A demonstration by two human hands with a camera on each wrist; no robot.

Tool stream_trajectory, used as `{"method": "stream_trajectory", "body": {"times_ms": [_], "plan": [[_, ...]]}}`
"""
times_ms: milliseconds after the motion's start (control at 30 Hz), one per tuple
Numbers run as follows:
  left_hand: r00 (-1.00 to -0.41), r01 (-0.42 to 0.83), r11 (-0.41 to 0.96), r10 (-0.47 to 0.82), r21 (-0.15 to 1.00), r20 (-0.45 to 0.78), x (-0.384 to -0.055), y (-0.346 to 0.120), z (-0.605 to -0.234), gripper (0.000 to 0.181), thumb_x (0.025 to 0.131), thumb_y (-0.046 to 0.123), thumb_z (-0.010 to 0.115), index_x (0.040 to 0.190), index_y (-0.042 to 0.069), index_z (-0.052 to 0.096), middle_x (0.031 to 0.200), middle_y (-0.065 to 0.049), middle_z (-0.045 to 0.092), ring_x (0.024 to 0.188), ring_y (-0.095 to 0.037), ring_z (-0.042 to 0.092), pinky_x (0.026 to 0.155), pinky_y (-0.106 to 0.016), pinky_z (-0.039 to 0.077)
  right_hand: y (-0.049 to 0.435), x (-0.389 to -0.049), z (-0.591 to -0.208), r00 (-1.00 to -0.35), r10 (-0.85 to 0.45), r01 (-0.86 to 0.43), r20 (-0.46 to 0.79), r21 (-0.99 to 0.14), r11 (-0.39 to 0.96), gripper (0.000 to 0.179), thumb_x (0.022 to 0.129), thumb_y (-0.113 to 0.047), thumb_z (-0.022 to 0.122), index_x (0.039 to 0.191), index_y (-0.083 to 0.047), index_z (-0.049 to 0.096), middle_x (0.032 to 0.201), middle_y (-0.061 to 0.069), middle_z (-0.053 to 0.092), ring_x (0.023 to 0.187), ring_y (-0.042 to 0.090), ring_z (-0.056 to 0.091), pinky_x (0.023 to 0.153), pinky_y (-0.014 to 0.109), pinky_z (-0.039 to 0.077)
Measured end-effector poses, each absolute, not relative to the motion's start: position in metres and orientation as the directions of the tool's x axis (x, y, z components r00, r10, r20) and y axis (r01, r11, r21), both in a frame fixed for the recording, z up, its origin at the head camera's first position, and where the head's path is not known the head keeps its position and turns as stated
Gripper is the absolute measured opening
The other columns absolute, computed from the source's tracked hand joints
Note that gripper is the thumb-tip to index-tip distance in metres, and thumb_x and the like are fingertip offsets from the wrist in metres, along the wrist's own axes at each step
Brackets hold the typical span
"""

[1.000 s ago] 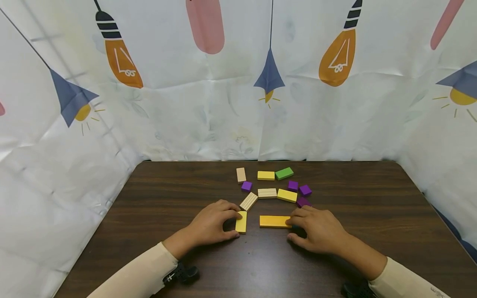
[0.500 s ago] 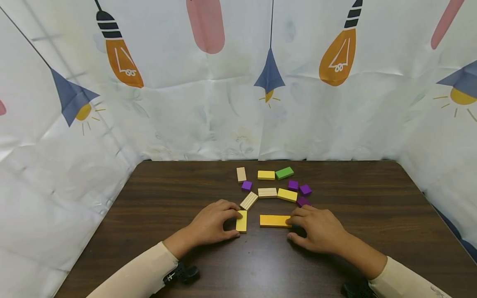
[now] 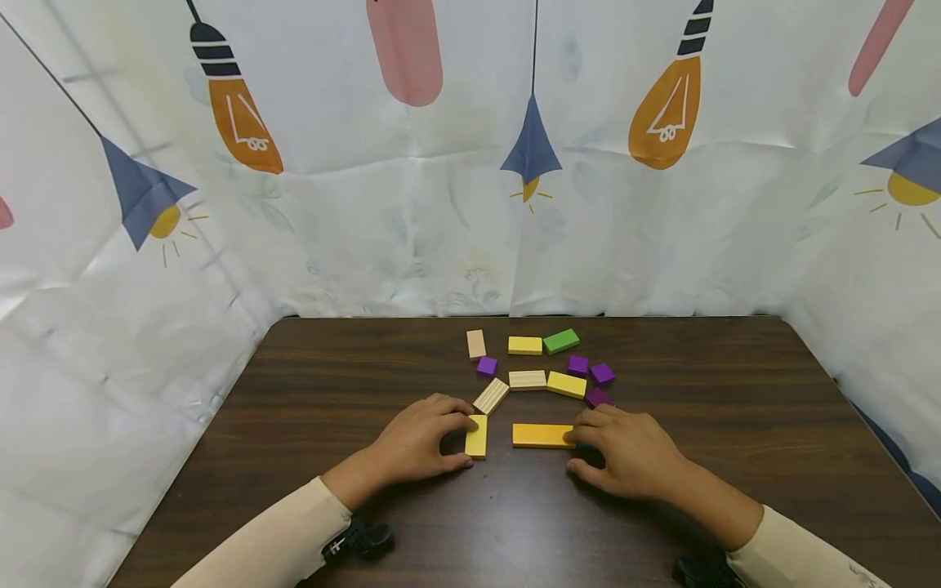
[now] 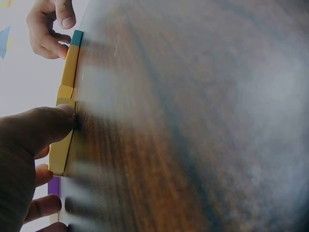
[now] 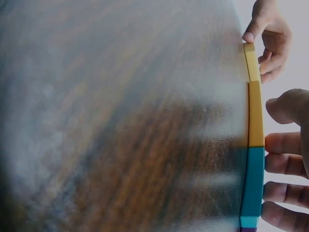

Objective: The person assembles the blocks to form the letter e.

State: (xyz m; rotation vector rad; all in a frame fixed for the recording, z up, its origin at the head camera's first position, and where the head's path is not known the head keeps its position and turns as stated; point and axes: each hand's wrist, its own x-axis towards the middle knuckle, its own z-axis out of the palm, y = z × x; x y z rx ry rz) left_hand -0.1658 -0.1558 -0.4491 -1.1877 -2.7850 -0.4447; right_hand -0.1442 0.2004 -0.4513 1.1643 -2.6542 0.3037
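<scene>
In the head view my left hand (image 3: 422, 438) pinches an upright-lying yellow block (image 3: 475, 437), thumb at its near end and index finger on its upper part. The left wrist view shows that thumb against the yellow block (image 4: 60, 152). My right hand (image 3: 628, 453) rests its fingertips on the right end of a long orange block (image 3: 540, 436) and a teal block (image 5: 253, 181) beside it, which the hand mostly hides in the head view. Its thumb stays apart from both blocks. A pale wooden block (image 3: 491, 397) slants just above the left hand's block.
Beyond the hands lie a striped wooden block (image 3: 527, 380), a yellow block (image 3: 566, 385), another yellow block (image 3: 525, 345), a green block (image 3: 561, 340), a tan block (image 3: 476, 345) and several purple cubes (image 3: 578, 365). A printed curtain (image 3: 412, 237) hangs behind the dark table (image 3: 331, 367).
</scene>
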Motion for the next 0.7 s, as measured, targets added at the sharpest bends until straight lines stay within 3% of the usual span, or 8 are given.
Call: {"method": "stream_trajectory", "body": {"times_ms": [500,700], "plan": [[-0.689,0.723,0.646,0.698,0.246,0.195,-0.169,-0.159,-0.448,0.046,0.083,0.045,0.084,0.121,0.021,0.072,0.13,0.006,0.062,0.12,-0.017,0.057,0.099,-0.042,0.049,0.201,-0.145,-0.452,-0.656,-0.696,-0.744,0.291,-0.095,0.661,0.031,0.09,-0.047,0.075,0.11,-0.024,0.078,0.11,-0.01,0.068,0.101,0.014,0.065,0.064,0.031,0.057],[-0.696,0.718,0.657,0.68,0.231,0.229,-0.178,-0.161,-0.437,0.04,0.089,0.041,0.078,0.122,0.019,0.073,0.127,0.003,0.064,0.121,-0.02,0.058,0.1,-0.045,0.049,0.201,-0.145,-0.453,-0.652,-0.699,-0.747,0.294,-0.092,0.659,0.031,0.09,-0.047,0.076,0.11,-0.024,0.078,0.109,-0.01,0.068,0.1,0.014,0.065,0.063,0.03,0.056]]}}
